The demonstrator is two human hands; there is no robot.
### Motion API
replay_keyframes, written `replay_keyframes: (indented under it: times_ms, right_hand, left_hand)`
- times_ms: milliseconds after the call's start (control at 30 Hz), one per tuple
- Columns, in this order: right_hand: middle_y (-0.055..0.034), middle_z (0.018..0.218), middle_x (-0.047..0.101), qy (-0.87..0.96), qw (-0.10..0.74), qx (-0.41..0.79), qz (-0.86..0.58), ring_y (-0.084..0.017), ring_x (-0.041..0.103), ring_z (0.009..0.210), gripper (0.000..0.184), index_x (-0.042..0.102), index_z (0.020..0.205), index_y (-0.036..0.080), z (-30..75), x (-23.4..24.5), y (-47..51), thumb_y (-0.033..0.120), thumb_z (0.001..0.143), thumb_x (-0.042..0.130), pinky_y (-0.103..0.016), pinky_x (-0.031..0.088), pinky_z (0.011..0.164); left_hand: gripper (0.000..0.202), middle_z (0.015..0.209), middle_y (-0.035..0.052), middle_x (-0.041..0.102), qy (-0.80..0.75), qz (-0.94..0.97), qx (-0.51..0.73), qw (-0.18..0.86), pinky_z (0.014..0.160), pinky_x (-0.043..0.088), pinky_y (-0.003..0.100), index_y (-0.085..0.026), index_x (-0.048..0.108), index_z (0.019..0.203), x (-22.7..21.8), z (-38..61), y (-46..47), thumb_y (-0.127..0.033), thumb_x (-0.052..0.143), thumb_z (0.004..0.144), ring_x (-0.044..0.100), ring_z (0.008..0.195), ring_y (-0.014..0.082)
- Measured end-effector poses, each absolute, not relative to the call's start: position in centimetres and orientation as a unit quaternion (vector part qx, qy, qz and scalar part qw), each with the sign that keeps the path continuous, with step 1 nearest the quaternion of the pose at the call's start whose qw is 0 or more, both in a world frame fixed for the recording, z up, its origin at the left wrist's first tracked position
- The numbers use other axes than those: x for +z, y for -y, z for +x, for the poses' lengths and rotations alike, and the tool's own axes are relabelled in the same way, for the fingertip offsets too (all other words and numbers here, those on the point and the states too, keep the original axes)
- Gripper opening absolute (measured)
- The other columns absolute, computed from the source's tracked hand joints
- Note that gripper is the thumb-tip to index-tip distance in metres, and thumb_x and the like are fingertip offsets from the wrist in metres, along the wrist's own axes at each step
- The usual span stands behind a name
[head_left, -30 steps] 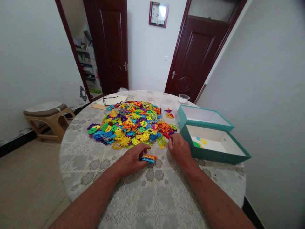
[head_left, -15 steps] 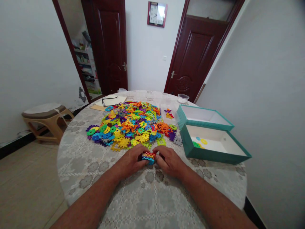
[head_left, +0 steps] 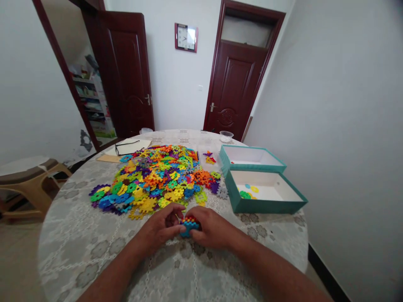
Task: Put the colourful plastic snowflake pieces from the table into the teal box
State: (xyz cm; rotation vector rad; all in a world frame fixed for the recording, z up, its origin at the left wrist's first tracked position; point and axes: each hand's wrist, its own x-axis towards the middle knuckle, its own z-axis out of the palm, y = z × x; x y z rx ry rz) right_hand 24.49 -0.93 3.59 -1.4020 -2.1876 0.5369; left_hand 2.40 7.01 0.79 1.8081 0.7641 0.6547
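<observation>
Both of my hands meet over a small stack of interlocking plastic gear-shaped pieces (head_left: 189,226) in red, yellow and blue, just in front of the large pile. My left hand (head_left: 160,228) holds the stack's left side, and my right hand (head_left: 212,229) grips its right side, hiding much of it. The heap of multicoloured plastic snowflake and gear pieces (head_left: 151,181) lies directly beyond my fingers on the lace-patterned tablecloth (head_left: 78,247).
To the right stand two teal-rimmed white boxes: one (head_left: 261,203) holds a few loose pieces, and the other (head_left: 252,157) lies behind it. Farther back are eyeglasses (head_left: 127,147) on paper, a clear tray of pieces (head_left: 208,158), and a small plastic bowl (head_left: 226,136). A stool (head_left: 28,188) stands left of the round table.
My right hand has moved from the pile's edge onto the stack, joining my left hand. The stack now sits between both hands, and the whole view has swung left.
</observation>
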Motion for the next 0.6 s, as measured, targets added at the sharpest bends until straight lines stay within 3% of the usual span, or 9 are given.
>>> replay_keyframes:
  times_ms: [133,267,400,600]
  right_hand:
    - [-0.0034,0.099,0.072,0.801,0.194,0.192,-0.533,-0.019,0.064,0.086,0.025,0.067,0.107,0.022,26.3,7.5,1.9,0.021,0.082,0.068,-0.028,0.045,0.074]
    - [-0.0021,0.094,0.073,0.759,0.256,0.112,-0.588,-0.018,0.064,0.08,0.023,0.065,0.11,0.023,30.4,12.6,0.6,0.02,0.088,0.06,-0.027,0.045,0.073]
    - [-0.0114,0.117,0.073,0.624,0.324,-0.088,-0.705,-0.025,0.068,0.1,0.033,0.063,0.123,0.02,36.5,15.0,-4.6,0.024,0.091,0.059,-0.033,0.048,0.088]
    - [-0.0222,0.123,0.073,0.488,0.199,-0.114,-0.842,-0.03,0.07,0.112,0.042,0.062,0.131,0.01,43.0,14.1,-11.2,0.022,0.091,0.059,-0.033,0.048,0.091]
  left_hand:
    - [0.037,0.097,0.0058,0.074,-0.349,0.76,0.304,0.456,0.07,0.055,0.03,-0.022,0.071,0.115,1.1,2.2,-7.1,-0.047,0.072,0.088,0.069,0.081,0.0202]
    - [0.028,0.084,0.0028,0.073,-0.393,0.784,0.356,0.323,0.069,0.053,0.03,-0.022,0.072,0.1,1.2,1.9,-7.5,-0.049,0.064,0.094,0.068,0.075,0.0194]
    - [0.025,0.08,0.0014,0.072,-0.408,0.786,0.402,0.234,0.067,0.051,0.029,-0.022,0.071,0.095,0.9,1.6,-7.9,-0.045,0.061,0.095,0.066,0.07,0.0181]
    - [0.023,0.081,0.0014,0.072,-0.424,0.772,0.433,0.191,0.068,0.051,0.03,-0.023,0.07,0.093,1.2,1.3,-8.1,-0.043,0.058,0.095,0.066,0.07,0.0187]
